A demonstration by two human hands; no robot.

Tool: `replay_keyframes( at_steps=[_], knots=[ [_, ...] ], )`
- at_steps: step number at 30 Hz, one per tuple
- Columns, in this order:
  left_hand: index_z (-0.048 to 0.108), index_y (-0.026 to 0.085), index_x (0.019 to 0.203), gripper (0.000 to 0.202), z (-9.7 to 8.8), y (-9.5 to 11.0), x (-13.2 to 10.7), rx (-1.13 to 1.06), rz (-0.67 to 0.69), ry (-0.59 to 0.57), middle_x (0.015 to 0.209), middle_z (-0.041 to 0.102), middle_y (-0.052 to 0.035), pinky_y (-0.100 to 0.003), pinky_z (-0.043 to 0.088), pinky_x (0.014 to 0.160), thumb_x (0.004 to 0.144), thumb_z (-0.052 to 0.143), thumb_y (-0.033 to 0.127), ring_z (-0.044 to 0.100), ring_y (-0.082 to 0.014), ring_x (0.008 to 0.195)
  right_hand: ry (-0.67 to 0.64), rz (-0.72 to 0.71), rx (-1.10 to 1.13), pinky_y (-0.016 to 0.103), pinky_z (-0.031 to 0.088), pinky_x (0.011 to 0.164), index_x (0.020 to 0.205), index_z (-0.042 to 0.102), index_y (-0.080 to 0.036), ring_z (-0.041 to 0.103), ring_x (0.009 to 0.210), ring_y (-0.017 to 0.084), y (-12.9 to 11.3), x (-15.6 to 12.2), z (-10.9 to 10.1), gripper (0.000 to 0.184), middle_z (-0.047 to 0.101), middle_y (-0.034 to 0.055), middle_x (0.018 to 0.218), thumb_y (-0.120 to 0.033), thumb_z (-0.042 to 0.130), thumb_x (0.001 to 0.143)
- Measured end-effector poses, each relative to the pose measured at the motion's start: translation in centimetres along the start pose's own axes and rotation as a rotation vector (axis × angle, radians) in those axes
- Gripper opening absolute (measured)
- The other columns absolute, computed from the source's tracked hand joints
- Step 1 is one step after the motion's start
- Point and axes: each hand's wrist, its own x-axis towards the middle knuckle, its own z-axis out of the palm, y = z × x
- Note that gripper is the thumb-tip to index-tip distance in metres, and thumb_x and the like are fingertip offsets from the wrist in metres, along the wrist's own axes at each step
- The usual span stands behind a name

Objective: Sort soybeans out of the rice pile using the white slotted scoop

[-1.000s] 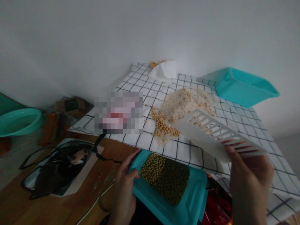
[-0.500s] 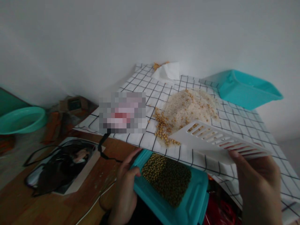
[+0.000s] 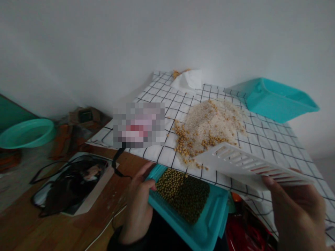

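Note:
My left hand (image 3: 137, 205) grips the left edge of a teal tray (image 3: 209, 230) held just below the table's front edge; the tray holds green and yellowish beans (image 3: 183, 191). My right hand (image 3: 298, 209) holds a white slotted plastic scraper (image 3: 248, 165), its flat edge resting on the checked tablecloth (image 3: 261, 129) near the front rim. A heap of rice mixed with yellow soybeans (image 3: 206, 125) lies on the cloth just beyond the scraper. A few soybeans sit at the cloth's edge above the tray.
Another teal tray (image 3: 277, 99) sits at the table's far right. White tissue (image 3: 188, 79) lies at the far end by the wall. A pixelated patch covers an object on the cloth's left. On the floor are a teal basin (image 3: 26, 132), cables and a dark bag (image 3: 68, 184).
The scraper has drawn back toward the table's front edge, dragging soybeans with it. The bean tray has shifted slightly under the edge.

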Motion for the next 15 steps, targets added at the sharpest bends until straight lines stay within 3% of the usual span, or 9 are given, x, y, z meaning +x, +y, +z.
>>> replay_keyframes(
  at_steps=[7,15],
  knots=[
    [0.077,0.022,0.098,0.061,-0.3,-0.6,-0.3,-0.019,-0.035,-0.008,0.073,0.073,0.0019,-0.033,0.042,0.069,0.042,0.056,0.011,0.066,-0.0271,0.086,0.093,0.011,-0.068,0.033,0.052,0.077,0.086,0.074,-0.022,0.067,0.081,0.021,-1.2,-1.3,-0.7,0.015,0.072,0.0022,0.084,-0.034,0.08,0.079],
    [0.077,0.022,0.092,0.056,-0.3,-0.7,-0.4,0.003,0.013,0.009,0.079,0.074,0.0006,-0.034,0.04,0.069,0.041,0.057,0.012,0.061,-0.0259,0.084,0.098,-0.039,-0.008,0.038,0.054,0.077,0.094,0.076,-0.02,0.069,0.084,0.025,1.4,-1.3,-2.9,0.019,0.075,0.0052,0.09,-0.028,0.081,0.078]
  ],
)
